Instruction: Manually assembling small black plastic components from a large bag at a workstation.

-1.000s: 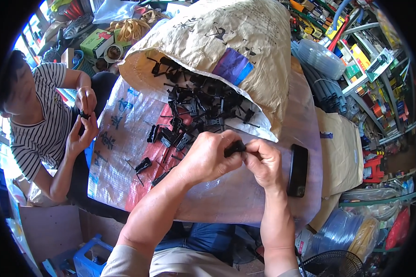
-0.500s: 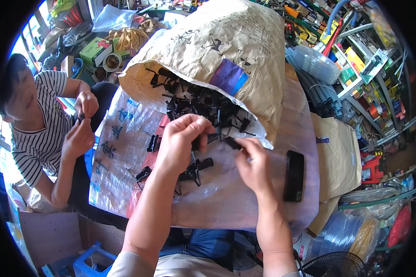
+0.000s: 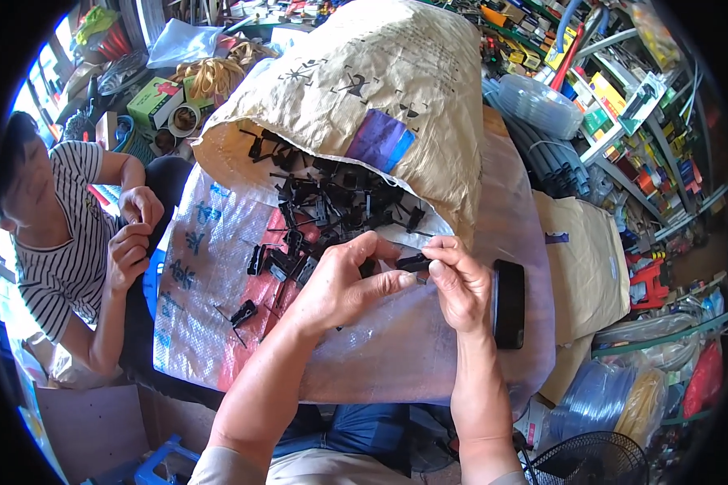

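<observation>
A small black plastic part point(image 3: 412, 263) is pinched between the thumb and fingers of my right hand point(image 3: 464, 293). My left hand point(image 3: 341, 284) comes up against it from the other side, its thumb stretched toward the right thumb. Something dark shows under the curled left fingers, but they hide what it is. Behind both hands, a heap of black plastic parts with thin prongs point(image 3: 319, 194) spills from the mouth of a large tan sack point(image 3: 437, 89). Several more lie loose left of my left hand, one black part point(image 3: 243, 314) apart from the others.
A woven plastic sheet point(image 3: 380, 356) covers the work surface. By my right hand lies a black phone point(image 3: 509, 303). At the left sits a person in a striped shirt point(image 3: 77, 194), hands together. Crowded shelves point(image 3: 623, 121) and a flat tan sack point(image 3: 582, 275) stand to the right.
My hands have come together around the black part, the left moving right. Parts formerly under my left hand now lie in view beside the heap. The other person's hands have shifted slightly.
</observation>
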Available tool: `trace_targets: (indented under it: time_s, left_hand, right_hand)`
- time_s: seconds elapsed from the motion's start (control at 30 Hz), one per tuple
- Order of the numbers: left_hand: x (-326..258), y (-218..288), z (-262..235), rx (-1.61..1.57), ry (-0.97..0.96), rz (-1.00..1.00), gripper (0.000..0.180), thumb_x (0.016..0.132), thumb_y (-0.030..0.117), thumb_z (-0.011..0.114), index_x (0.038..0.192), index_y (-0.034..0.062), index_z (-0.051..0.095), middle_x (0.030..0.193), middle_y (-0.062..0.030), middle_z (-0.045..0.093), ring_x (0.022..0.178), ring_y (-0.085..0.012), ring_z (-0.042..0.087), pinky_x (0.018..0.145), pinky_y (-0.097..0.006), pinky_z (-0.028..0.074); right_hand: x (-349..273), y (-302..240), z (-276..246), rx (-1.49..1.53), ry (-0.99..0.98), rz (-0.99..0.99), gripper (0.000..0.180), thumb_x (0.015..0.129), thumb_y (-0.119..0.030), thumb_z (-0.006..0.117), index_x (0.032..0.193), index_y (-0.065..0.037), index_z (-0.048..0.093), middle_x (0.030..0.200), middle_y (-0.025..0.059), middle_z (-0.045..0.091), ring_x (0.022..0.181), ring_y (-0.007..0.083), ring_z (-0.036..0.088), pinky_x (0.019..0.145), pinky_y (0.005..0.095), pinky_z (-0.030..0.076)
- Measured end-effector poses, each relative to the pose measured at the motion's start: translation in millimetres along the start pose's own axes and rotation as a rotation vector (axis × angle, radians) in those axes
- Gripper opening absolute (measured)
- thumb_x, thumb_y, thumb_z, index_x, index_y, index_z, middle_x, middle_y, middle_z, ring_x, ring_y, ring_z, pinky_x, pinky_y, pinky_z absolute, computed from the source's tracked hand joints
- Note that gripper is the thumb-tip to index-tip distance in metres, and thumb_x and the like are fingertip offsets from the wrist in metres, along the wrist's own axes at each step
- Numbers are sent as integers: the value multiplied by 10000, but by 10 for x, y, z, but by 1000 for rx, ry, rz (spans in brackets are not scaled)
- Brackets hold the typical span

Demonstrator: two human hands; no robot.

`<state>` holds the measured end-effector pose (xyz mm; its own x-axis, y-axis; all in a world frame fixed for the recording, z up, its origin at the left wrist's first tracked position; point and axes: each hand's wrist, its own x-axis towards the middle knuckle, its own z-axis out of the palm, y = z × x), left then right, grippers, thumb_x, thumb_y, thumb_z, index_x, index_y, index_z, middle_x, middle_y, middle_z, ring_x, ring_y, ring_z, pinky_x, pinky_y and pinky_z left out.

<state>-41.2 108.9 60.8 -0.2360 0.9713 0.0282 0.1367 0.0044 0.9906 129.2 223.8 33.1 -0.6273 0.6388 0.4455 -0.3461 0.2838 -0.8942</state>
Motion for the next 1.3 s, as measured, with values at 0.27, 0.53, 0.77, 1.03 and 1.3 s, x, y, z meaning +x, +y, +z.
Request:
trace_targets:
  time_s: [0.27,0.53,0.77,1.03,1.3]
  left_hand:
    - [11,-52,194,65,129,309,148,852,8,625,993,-30,608,899,-120,659,824,-159,634,754,-295,504]
    - [28,-151,298,224,209,425,109,826,16,632,927,-20,611,804,-142,631,730,-251,635,655,-329,500]
    - [31,-115,357,183,196,456,84,867,27,616,936,-19,606,784,-85,620,700,-159,589,628,-301,476]
    - [-25,-46,102,-119,-27,29,269,895,119,648,1123,-22,622,923,-28,647,813,-68,543,734,-241,469]
    - [30,-76,39,349,15,226,354,765,104,656,1081,-47,612,880,-180,666,803,-200,665,754,-320,519]
  right_hand:
    - [-23,36,78,-3,-15,40,190,918,-27,584,1085,34,650,1116,96,573,838,121,591,731,241,507]
    - [-21,104,86,14,-16,89,174,892,-24,559,1042,37,621,1057,71,558,771,101,565,692,245,487]
    - [-18,17,14,103,-42,92,176,870,-28,568,1034,18,607,999,54,566,765,63,513,663,218,438]
    - [-80,-62,5,-43,-109,290,124,916,-105,637,979,-1,616,744,-33,573,650,32,497,583,178,398]
    - [-68,-40,90,-40,-135,304,80,921,-71,604,953,2,613,740,-3,601,625,49,543,570,194,449]
